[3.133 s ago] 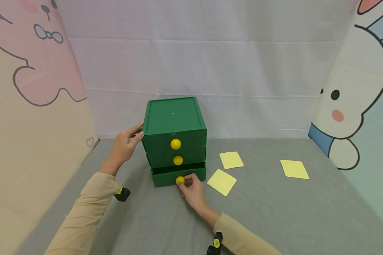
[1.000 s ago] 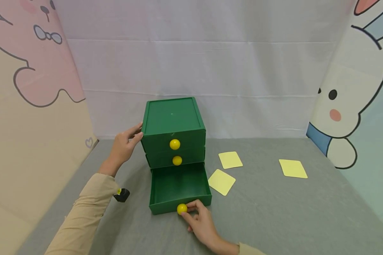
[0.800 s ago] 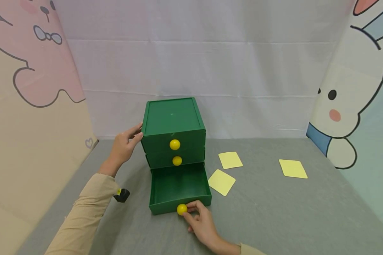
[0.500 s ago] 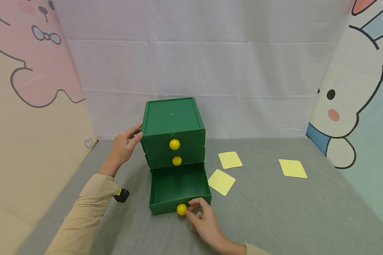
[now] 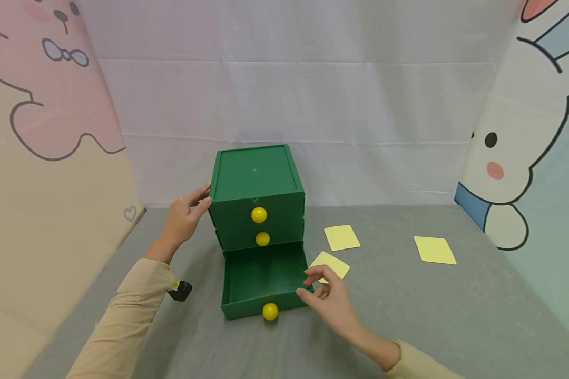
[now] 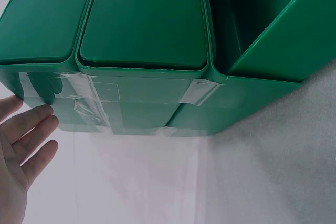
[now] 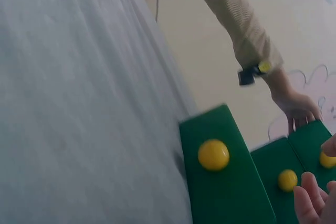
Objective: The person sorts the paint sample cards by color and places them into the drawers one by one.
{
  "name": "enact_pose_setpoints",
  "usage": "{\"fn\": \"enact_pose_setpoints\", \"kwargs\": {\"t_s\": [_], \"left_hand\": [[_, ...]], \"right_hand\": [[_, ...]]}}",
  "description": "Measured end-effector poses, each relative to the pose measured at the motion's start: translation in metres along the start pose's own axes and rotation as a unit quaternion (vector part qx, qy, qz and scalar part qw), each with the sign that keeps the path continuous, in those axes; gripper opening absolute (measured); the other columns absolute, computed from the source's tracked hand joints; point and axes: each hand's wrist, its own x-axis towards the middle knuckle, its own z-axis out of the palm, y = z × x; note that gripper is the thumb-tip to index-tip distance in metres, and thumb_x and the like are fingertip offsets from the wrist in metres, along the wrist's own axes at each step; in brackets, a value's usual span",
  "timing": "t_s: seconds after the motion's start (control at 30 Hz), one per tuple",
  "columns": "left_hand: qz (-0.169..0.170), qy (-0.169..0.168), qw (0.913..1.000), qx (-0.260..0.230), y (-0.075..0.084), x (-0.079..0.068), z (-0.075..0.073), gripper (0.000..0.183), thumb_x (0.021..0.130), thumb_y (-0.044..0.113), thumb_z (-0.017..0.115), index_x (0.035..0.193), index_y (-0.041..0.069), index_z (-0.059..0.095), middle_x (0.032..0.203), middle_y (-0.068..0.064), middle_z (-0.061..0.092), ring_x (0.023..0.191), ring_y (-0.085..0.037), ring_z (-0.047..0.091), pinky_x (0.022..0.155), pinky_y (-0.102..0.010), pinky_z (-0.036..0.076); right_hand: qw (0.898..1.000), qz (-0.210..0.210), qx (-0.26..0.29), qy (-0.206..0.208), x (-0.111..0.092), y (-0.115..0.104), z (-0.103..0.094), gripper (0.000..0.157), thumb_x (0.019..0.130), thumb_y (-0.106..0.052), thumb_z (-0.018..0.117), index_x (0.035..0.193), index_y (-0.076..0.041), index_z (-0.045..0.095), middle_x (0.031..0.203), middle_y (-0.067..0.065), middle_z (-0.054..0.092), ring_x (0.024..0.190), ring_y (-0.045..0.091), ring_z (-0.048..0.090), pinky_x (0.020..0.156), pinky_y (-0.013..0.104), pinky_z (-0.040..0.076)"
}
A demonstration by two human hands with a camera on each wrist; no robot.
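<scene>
A green drawer cabinet (image 5: 258,171) with yellow round knobs stands on the grey cloth. Its bottom drawer (image 5: 265,273) is pulled out and holds nothing; the upper two are closed. My left hand (image 5: 182,218) rests its fingertips on the cabinet's upper left side; the left wrist view shows the fingers (image 6: 34,129) nearly straight against the taped side wall (image 6: 142,100). My right hand (image 5: 332,297) is off the bottom knob (image 5: 270,311), over the drawer's front right corner, thumb and fingers apart with nothing between them.
Two yellow square paper notes lie right of the cabinet, the far one (image 5: 342,238) uncovered and the near one (image 5: 332,261) partly behind my right hand. A third note (image 5: 434,250) lies farther right. A white cloth backdrop (image 5: 360,105) hangs behind.
The bottom drawer has slid out toward me, drawn by its knob in my right hand. That hand has since let go and moved up and right. The left hand stays at the cabinet.
</scene>
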Motion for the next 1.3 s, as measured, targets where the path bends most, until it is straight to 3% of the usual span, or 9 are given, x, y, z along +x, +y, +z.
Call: {"fn": "enact_pose_setpoints", "kwargs": {"t_s": [0.13, 0.27, 0.57, 0.87, 1.3], "left_hand": [[0.001, 0.001, 1.0, -0.003, 0.001, 0.0, 0.0, 0.046, 0.096, 0.027, 0.045, 0.136, 0.005, 0.043, 0.118, -0.022, 0.057, 0.102, -0.037, 0.056, 0.083, -0.055, 0.044], [0.002, 0.001, 1.0, -0.002, 0.001, 0.0, 0.0, 0.046, 0.096, 0.027, 0.045, 0.136, 0.005, 0.043, 0.118, -0.022, 0.057, 0.103, -0.037, 0.056, 0.083, -0.055, 0.044], [0.005, 0.003, 1.0, 0.0, 0.001, -0.001, 0.0, 0.046, 0.095, 0.027, 0.045, 0.136, 0.005, 0.043, 0.118, -0.022, 0.057, 0.102, -0.037, 0.056, 0.082, -0.055, 0.044], [0.006, 0.003, 1.0, -0.002, 0.0, -0.002, 0.0, 0.045, 0.095, 0.026, 0.046, 0.136, 0.006, 0.043, 0.118, -0.023, 0.057, 0.101, -0.039, 0.056, 0.082, -0.055, 0.044], [0.008, 0.002, 1.0, 0.001, 0.002, -0.002, -0.003, 0.045, 0.096, 0.025, 0.046, 0.135, 0.005, 0.044, 0.118, -0.023, 0.057, 0.098, -0.041, 0.057, 0.081, -0.056, 0.044]], "right_hand": [[0.998, -0.03, -0.037, 0.028, 0.012, 0.01, -0.022, 0.026, 0.077, -0.003, 0.069, 0.101, -0.003, 0.058, 0.086, 0.012, 0.057, 0.053, 0.01, 0.05, 0.049, 0.022, 0.041], [0.996, -0.059, -0.066, 0.025, 0.024, 0.025, -0.043, 0.03, 0.078, -0.003, 0.069, 0.105, 0.0, 0.057, 0.086, 0.012, 0.058, 0.057, 0.01, 0.051, 0.047, 0.023, 0.041], [0.986, -0.009, -0.168, 0.002, 0.046, 0.063, -0.075, 0.041, 0.079, -0.017, 0.07, 0.113, 0.002, 0.056, 0.096, 0.015, 0.058, 0.072, 0.018, 0.053, 0.056, 0.024, 0.043], [0.966, 0.006, -0.257, -0.023, 0.06, 0.091, -0.085, 0.05, 0.074, -0.019, 0.074, 0.114, 0.006, 0.056, 0.097, 0.014, 0.058, 0.079, 0.021, 0.052, 0.067, 0.032, 0.043], [0.94, -0.009, -0.336, -0.061, 0.065, 0.095, -0.082, 0.059, 0.066, -0.021, 0.08, 0.111, 0.01, 0.058, 0.091, 0.012, 0.052, 0.074, 0.017, 0.041, 0.062, 0.027, 0.035]]}}
